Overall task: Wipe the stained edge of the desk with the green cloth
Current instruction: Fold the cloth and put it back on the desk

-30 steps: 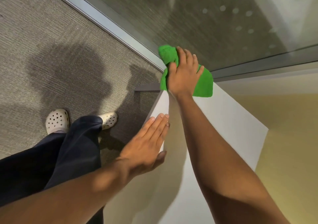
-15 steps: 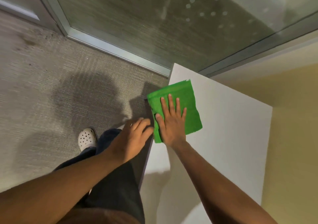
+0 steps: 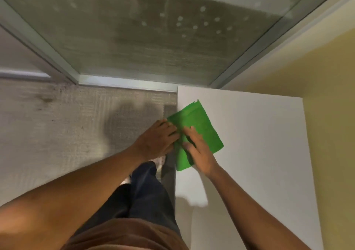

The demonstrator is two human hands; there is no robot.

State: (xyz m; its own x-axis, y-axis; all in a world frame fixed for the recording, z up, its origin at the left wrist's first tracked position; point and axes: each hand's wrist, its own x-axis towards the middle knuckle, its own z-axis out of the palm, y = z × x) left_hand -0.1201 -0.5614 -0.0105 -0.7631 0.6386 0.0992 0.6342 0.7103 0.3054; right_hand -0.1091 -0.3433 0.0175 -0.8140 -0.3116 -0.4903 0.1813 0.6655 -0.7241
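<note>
The green cloth (image 3: 199, 128) lies folded on the white desk (image 3: 249, 153), overhanging the desk's left edge. My right hand (image 3: 197, 151) rests on the cloth's near part, fingers curled into its fabric. My left hand (image 3: 157, 140) comes in from beyond the edge and pinches the cloth's left side with its fingertips. The desk's left edge runs straight down the view below the cloth. No stain shows on the parts of the edge I can see.
A glass partition in a metal frame (image 3: 126, 82) stands just beyond the desk's far edge. A yellow wall (image 3: 332, 134) bounds the desk on the right. Grey carpet (image 3: 57, 134) and my dark-trousered legs (image 3: 146, 192) lie left of the desk.
The cloth has slid nearer along the left edge from the far corner. My left hand has left the desk edge and taken hold of the cloth's left side; my right fingers have curled into it.
</note>
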